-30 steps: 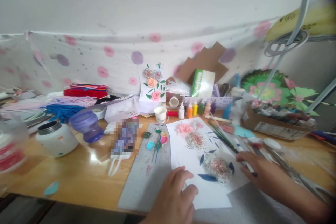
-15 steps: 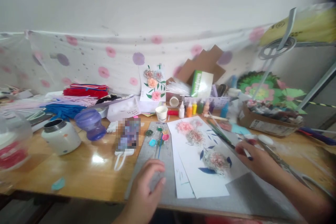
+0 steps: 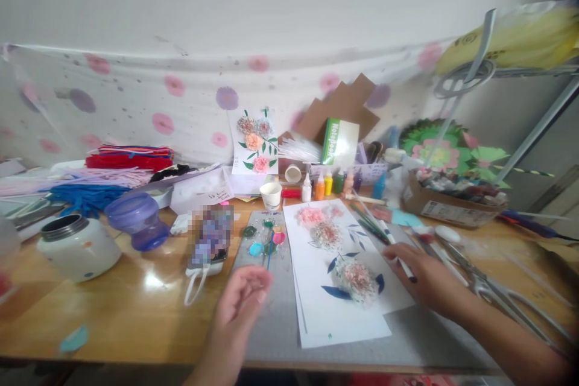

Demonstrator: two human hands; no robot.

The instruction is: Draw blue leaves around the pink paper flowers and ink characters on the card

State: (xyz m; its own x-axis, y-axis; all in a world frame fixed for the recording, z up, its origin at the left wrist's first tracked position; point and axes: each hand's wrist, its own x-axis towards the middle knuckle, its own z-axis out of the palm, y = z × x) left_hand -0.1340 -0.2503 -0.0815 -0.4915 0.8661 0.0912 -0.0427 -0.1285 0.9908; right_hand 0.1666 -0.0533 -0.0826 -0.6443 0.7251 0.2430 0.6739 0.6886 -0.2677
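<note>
My right hand point(image 3: 414, 271) is closed on a white pen point(image 3: 406, 266) with a dark end, at the right edge of the painted paper. This white sheet point(image 3: 312, 307) bears pink and speckled raised flowers point(image 3: 356, 277) and dark blue leaves point(image 3: 335, 293), and overlaps another sheet. Over the grey board point(image 3: 266, 338) hovers my left hand point(image 3: 242, 307), loosely curled, thumb apart from the fingers, with nothing visible in it. Just beyond its fingertips a blue paintbrush point(image 3: 270, 250) leans on a palette point(image 3: 263, 235) of green, blue and pink paint.
Scissors point(image 3: 493, 289) and brushes point(image 3: 368, 220) lie near my right hand. Behind stand a paper cup point(image 3: 271, 195), paint bottles point(image 3: 320, 186) and a flower picture point(image 3: 256, 145). On the left are a phone point(image 3: 210, 238), a purple container point(image 3: 138, 220) and a white jar point(image 3: 79, 247).
The view has turned slightly right, so things appear shifted left. My left hand has turned to show more of its palm. My right hand still holds the pen, now lower beside the sheet.
</note>
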